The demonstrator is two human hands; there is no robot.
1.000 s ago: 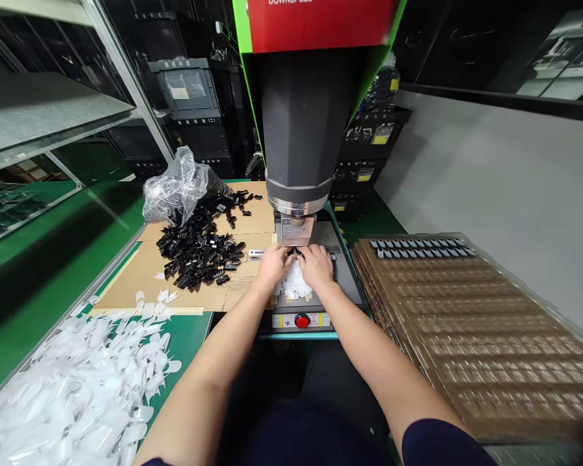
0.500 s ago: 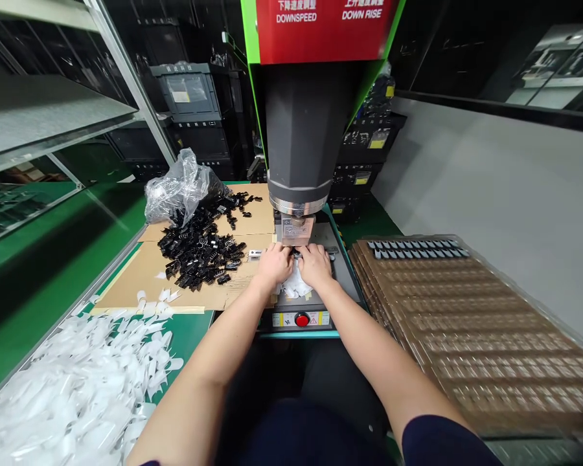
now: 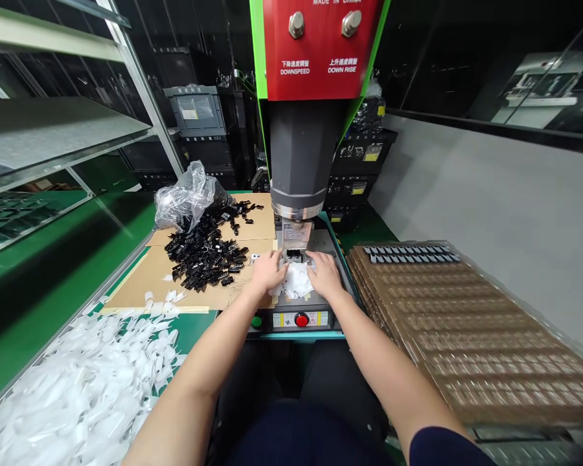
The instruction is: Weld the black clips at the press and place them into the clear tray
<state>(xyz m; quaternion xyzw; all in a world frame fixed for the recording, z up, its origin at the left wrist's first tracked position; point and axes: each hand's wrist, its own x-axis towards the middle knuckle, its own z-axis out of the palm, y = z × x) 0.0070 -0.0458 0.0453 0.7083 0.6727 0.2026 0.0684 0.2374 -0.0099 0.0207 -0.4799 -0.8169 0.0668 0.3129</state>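
A small black part (image 3: pixel 294 254) sits in the fixture beneath the metal head (image 3: pixel 297 234) of a press (image 3: pixel 298 149). My left hand (image 3: pixel 268 269) rests beside the fixture's left end, fingers stretched forward and apparently holding nothing. On the other side, my right hand (image 3: pixel 324 274) lies with its fingers extended toward the fixture, also with nothing visible in it. Between both hands is a small heap of white thin pieces (image 3: pixel 297 281) on the machine's base. Some fingertips are too small to make out clearly.
Black parts (image 3: pixel 206 252) lie piled on cardboard (image 3: pixel 150 278) at left, near a clear plastic bag (image 3: pixel 189 194). Many white pieces (image 3: pixel 78 382) cover the near left table. Stacked brown trays (image 3: pixel 427 291) stand at right. A red button (image 3: pixel 302 320) and green button (image 3: pixel 256 321) face me.
My hands have moved apart and slightly back from the fixture, uncovering the black part under the head. The camera view has tilted upward, showing more of the red panel.
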